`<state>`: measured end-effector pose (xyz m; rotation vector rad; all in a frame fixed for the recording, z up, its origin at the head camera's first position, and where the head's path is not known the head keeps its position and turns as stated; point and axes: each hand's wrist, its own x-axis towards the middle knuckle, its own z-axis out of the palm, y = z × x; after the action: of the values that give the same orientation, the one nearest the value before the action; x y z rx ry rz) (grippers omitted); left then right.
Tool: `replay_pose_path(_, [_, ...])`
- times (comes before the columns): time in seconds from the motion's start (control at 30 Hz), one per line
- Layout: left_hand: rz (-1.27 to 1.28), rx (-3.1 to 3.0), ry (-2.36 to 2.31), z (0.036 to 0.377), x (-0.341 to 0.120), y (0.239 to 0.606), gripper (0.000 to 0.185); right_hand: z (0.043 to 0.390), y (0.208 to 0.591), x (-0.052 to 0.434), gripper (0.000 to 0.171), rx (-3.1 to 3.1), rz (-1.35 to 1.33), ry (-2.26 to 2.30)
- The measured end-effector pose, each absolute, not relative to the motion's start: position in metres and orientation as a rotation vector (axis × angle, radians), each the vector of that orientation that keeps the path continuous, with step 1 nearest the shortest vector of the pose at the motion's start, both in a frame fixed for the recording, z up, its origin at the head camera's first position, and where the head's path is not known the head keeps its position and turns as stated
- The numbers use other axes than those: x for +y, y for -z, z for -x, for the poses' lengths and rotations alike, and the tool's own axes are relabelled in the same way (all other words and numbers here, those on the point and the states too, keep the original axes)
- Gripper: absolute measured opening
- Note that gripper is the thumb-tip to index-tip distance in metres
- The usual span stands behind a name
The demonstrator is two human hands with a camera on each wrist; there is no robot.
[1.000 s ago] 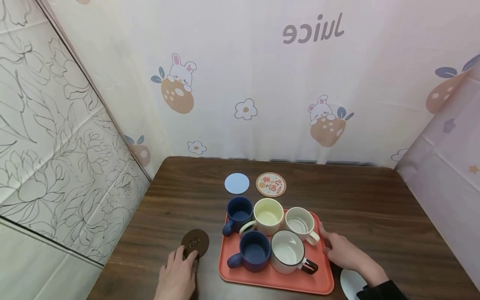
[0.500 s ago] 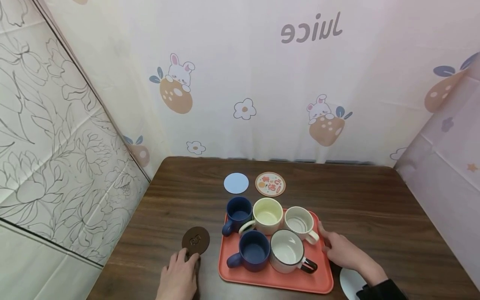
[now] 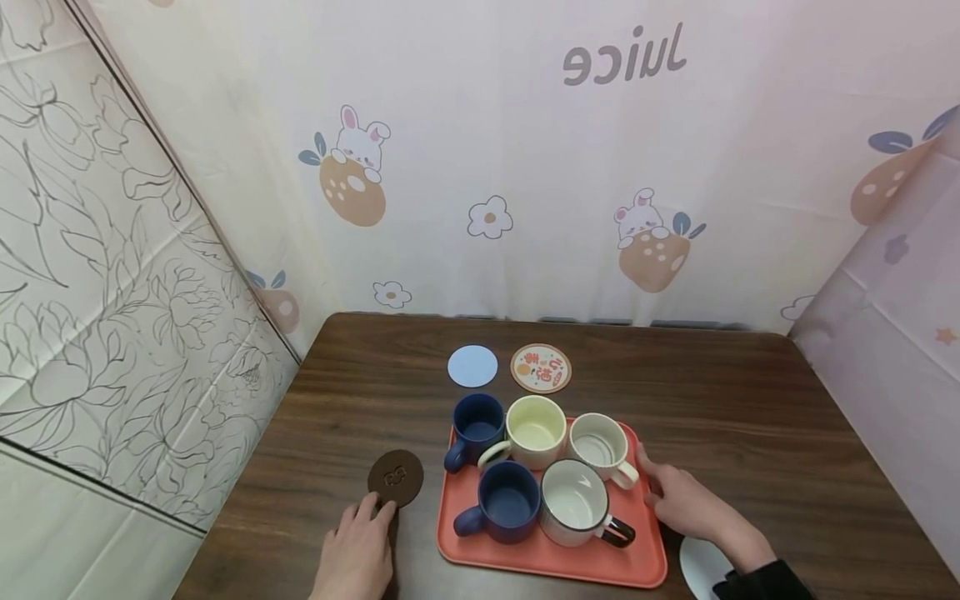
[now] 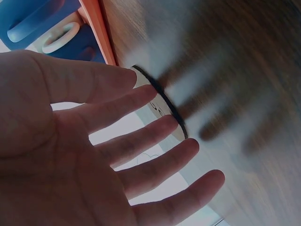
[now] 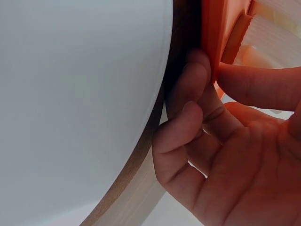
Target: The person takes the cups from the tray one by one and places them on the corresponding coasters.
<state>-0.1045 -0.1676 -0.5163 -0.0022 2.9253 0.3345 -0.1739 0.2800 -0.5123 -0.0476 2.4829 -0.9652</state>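
Note:
My left hand [image 3: 373,510] lies flat on the dark wooden table [image 3: 750,417], its straight fingertips touching the near edge of a round brown coaster [image 3: 395,477]. The left wrist view shows that hand [image 4: 155,136] with fingers spread and straight against the coaster [image 4: 162,103]. My right hand [image 3: 651,482] grips the right rim of an orange tray [image 3: 555,567]. Seen from the right wrist, its fingers [image 5: 186,94] curl under the tray rim [image 5: 211,33] with the thumb on top.
The tray carries several mugs: two dark blue [image 3: 510,502], a pale yellow [image 3: 536,431] and two white [image 3: 573,502]. A light blue coaster [image 3: 472,366] and a patterned coaster [image 3: 541,368] lie behind the tray. A white coaster [image 3: 701,568] lies by my right wrist. Cloth walls enclose the table.
The brown coaster has slid a little away from me and to the right under my left fingertips. My right hand stays on the tray rim.

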Motion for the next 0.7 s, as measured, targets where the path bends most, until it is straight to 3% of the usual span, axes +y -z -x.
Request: replay_pose_path(0.7, [-0.043,2.948,-0.476,0.121,-0.168,0.516,0.041,0.171,0.515,0.280,0.078,2.467,0.082,0.963])
